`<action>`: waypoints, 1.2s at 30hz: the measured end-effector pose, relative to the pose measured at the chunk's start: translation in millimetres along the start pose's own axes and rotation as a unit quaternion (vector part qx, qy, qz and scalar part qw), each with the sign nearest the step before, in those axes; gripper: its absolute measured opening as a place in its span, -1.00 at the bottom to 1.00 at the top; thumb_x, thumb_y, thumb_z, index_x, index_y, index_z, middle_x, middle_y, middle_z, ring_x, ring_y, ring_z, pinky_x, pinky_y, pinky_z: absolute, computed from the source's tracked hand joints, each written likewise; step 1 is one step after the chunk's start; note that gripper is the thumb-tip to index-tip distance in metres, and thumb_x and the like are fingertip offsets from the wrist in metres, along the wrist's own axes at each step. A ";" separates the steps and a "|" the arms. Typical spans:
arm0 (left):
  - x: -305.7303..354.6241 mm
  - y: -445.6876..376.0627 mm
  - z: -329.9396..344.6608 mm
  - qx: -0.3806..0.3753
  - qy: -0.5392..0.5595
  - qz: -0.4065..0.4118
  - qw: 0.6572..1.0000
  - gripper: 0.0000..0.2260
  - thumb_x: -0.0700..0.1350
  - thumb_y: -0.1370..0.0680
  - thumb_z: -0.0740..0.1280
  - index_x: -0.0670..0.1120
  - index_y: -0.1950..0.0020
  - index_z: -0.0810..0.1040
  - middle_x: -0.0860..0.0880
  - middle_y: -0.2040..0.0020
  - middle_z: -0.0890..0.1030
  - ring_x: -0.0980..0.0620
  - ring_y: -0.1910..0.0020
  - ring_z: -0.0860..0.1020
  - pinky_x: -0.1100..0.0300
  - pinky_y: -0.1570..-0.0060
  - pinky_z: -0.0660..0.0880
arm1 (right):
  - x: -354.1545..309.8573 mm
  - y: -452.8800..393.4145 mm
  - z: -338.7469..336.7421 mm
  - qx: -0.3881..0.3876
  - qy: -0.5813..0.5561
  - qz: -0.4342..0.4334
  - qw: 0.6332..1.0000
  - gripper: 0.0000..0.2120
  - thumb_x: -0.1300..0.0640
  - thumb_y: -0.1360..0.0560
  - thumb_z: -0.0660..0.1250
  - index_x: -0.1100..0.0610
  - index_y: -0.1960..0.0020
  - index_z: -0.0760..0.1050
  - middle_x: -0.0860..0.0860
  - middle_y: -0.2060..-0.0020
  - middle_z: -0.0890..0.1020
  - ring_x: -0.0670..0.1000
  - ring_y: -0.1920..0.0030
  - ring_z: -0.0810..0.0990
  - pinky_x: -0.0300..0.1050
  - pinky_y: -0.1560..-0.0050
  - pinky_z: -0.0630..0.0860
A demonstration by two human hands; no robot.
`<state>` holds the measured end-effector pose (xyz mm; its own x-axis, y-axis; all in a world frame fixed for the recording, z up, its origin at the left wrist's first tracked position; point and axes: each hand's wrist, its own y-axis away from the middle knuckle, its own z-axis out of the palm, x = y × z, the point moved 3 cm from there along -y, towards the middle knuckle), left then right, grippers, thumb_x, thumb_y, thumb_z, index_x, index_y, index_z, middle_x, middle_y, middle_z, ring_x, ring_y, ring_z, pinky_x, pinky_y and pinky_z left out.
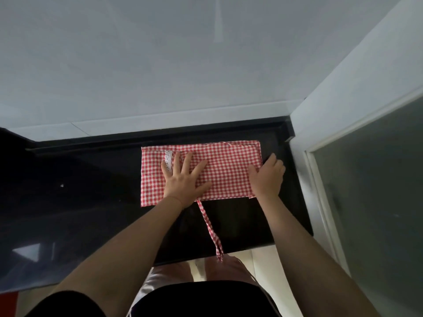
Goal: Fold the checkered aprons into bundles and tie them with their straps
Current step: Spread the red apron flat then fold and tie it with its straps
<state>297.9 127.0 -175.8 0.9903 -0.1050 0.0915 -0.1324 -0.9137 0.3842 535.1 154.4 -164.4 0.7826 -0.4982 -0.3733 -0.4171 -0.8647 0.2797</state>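
Note:
A red-and-white checkered apron (226,165) lies folded into a wide rectangle on the black countertop (91,191). White lace trim (168,157) shows near its left end. My left hand (184,179) presses flat on the left half, fingers spread. At the cloth's right edge, my right hand (267,176) has its thumb on top and its fingers off the side, where the fold hides their tips. One checkered strap (211,229) trails from the near edge toward me and hangs over the counter's front edge.
A white wall (183,65) rises behind the counter. A white door frame with a frosted glass panel (370,179) stands close on the right. The counter stretches dark and glossy to the left. A pale tiled floor (258,266) shows below the front edge.

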 end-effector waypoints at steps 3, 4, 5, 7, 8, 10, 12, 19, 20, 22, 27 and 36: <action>3.8 -3.1 -1.4 -0.026 -0.024 0.004 0.999 -0.24 0.55 -0.44 -0.10 0.35 -0.50 -0.38 -0.11 -0.60 -0.31 -0.35 -0.55 -0.26 -0.52 -0.38 -0.15 | -10.8 -15.0 -15.4 -0.131 -0.172 0.106 0.970 -0.46 0.12 -0.54 0.41 0.24 -0.43 0.29 0.10 -0.22 0.52 0.12 -0.12 0.57 -0.10 0.05 0.51; 5.2 -4.5 -2.8 -0.032 -0.030 0.004 0.999 -0.23 0.56 -0.43 -0.09 0.36 -0.49 -0.41 -0.11 -0.59 -0.35 -0.36 -0.54 -0.27 -0.54 -0.37 -0.14 | -12.5 -20.1 -20.0 -0.167 -0.205 0.134 0.955 -0.49 0.13 -0.52 0.44 0.23 -0.38 0.34 0.06 -0.17 0.55 0.12 -0.08 0.59 -0.10 0.08 0.50; 5.3 -5.2 -3.8 -0.038 -0.035 0.003 0.999 -0.22 0.57 -0.42 -0.09 0.36 -0.49 -0.42 -0.11 -0.58 -0.38 -0.38 -0.54 -0.28 -0.54 -0.37 -0.12 | -14.8 -23.4 -23.2 -0.200 -0.218 0.154 0.943 -0.52 0.11 -0.50 0.47 0.22 -0.34 0.41 0.06 -0.16 0.59 0.12 -0.06 0.61 -0.07 0.05 0.52; 5.5 -6.6 -5.9 -0.045 -0.041 0.002 0.998 -0.21 0.57 -0.41 -0.09 0.36 -0.48 -0.42 -0.11 -0.57 -0.41 -0.39 -0.53 -0.30 -0.55 -0.36 -0.11 | -18.9 -27.9 -29.1 -0.253 -0.215 0.160 0.930 -0.55 0.05 -0.47 0.49 0.16 -0.29 0.48 0.08 -0.16 0.62 0.11 -0.06 0.63 0.04 -0.12 0.54; 5.4 -6.8 -5.6 -0.047 -0.043 0.003 0.998 -0.21 0.57 -0.41 -0.08 0.36 -0.48 -0.43 -0.11 -0.57 -0.42 -0.39 -0.52 -0.31 -0.55 -0.36 -0.11 | -20.7 -29.5 -31.1 -0.268 -0.206 0.147 0.930 -0.56 0.04 -0.48 0.48 0.14 -0.29 0.48 0.06 -0.16 0.62 0.11 -0.09 0.62 0.06 -0.18 0.53; 6.3 -7.6 -5.2 -0.056 -0.046 0.003 0.997 -0.20 0.57 -0.41 -0.07 0.36 -0.48 -0.44 -0.11 -0.56 -0.43 -0.38 -0.52 -0.33 -0.55 -0.36 -0.12 | -27.6 -29.3 -36.0 -0.278 -0.193 0.107 0.935 -0.63 0.05 -0.53 0.43 0.11 -0.29 0.47 0.03 -0.15 0.60 0.11 -0.13 0.60 0.00 -0.12 0.49; 7.0 -8.6 -5.8 -0.074 -0.047 0.006 0.996 -0.17 0.59 -0.40 -0.06 0.35 -0.48 -0.45 -0.11 -0.55 -0.44 -0.37 -0.52 -0.33 -0.54 -0.37 -0.14 | -38.1 -25.2 -38.6 -0.272 -0.188 0.064 0.942 -0.75 0.07 -0.57 0.36 0.06 -0.23 0.47 0.02 -0.13 0.59 0.07 -0.07 0.59 -0.08 0.02 0.47; -47.1 24.6 -37.6 0.171 0.099 -0.125 0.972 -0.52 0.18 -0.57 0.22 0.01 -0.44 0.34 -0.19 -0.39 0.36 -0.26 -0.38 0.34 -0.25 -0.31 0.32 | -98.1 -1.3 -53.0 -0.138 -0.088 -0.053 0.985 -0.83 0.08 -0.61 0.25 0.15 -0.13 0.47 0.00 0.07 0.56 -0.03 0.13 0.54 -0.15 0.15 0.44; -60.1 29.4 -36.2 0.148 0.132 -0.200 0.959 -0.54 0.16 -0.56 0.25 -0.02 -0.39 0.38 -0.17 -0.32 0.39 -0.23 -0.29 0.38 -0.21 -0.23 0.37 | -107.9 6.4 -50.8 -0.145 -0.091 -0.058 0.984 -0.83 0.07 -0.61 0.25 0.15 -0.10 0.47 -0.01 0.11 0.56 -0.03 0.16 0.55 -0.16 0.22 0.43; -78.2 34.9 -27.2 0.050 0.240 -0.276 0.929 -0.56 0.12 -0.55 0.29 0.01 -0.39 0.38 -0.13 -0.30 0.37 -0.18 -0.26 0.37 -0.16 -0.21 0.43 | -134.0 28.4 -38.8 -0.171 -0.101 -0.075 0.977 -0.83 0.07 -0.58 0.28 0.15 -0.09 0.47 0.02 0.11 0.59 -0.02 0.18 0.58 -0.17 0.25 0.45; -93.8 42.6 -25.2 0.026 0.431 -0.201 0.879 -0.71 -0.10 -0.56 0.29 0.05 -0.28 0.58 0.01 -0.17 0.53 0.04 0.00 0.53 0.15 -0.01 0.50 | -196.1 96.6 15.9 -0.208 -0.076 -0.167 0.961 -0.76 0.10 -0.57 0.33 0.13 -0.20 0.42 0.02 0.03 0.59 -0.02 0.12 0.60 -0.20 0.20 0.46; -121.1 47.6 -24.0 -0.042 0.665 -0.274 0.694 -0.67 0.20 -0.60 0.24 -0.04 0.00 0.61 -0.03 0.01 0.67 0.00 -0.01 0.62 0.02 -0.08 0.58 | -211.2 135.0 89.5 -0.237 0.107 -0.212 0.942 -0.45 0.01 -0.62 0.28 0.11 -0.53 0.20 0.11 -0.29 0.53 0.10 -0.22 0.57 0.06 -0.28 0.50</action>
<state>170.6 105.7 -146.5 -0.0152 0.7545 0.6561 0.1910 -0.6419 0.7426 272.2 137.2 -126.9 0.9289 -0.0454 -0.3675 0.1680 -0.8328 0.5275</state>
